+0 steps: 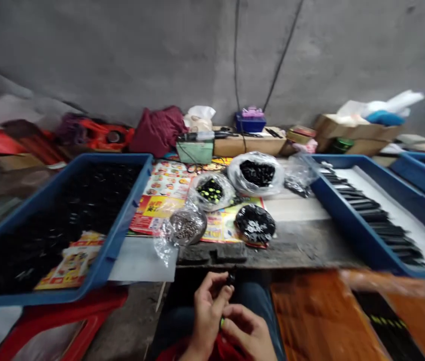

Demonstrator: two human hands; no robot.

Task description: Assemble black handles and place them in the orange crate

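Above the lap, near the table's front edge, my left hand [209,311] pinches a small black part [231,279] between thumb and fingers. My right hand [245,331] is just below and to the right, its thumb and forefinger closed on a small yellow-green piece [222,322]. Both hands are close together. Beyond them on the table are a bag of black and yellow-green pieces [210,191], a bag of black parts [256,173], a round pile of shiny black pieces [255,224] and a plastic-wrapped container of small metallic pieces [187,226].
A blue tray [116,240] of black parts stands left; another blue tray [366,250] holds rows of black strips at right. An orange-brown surface [310,316] lies front right, a red stool [95,316] front left. Boxes and cloth line the grey wall.
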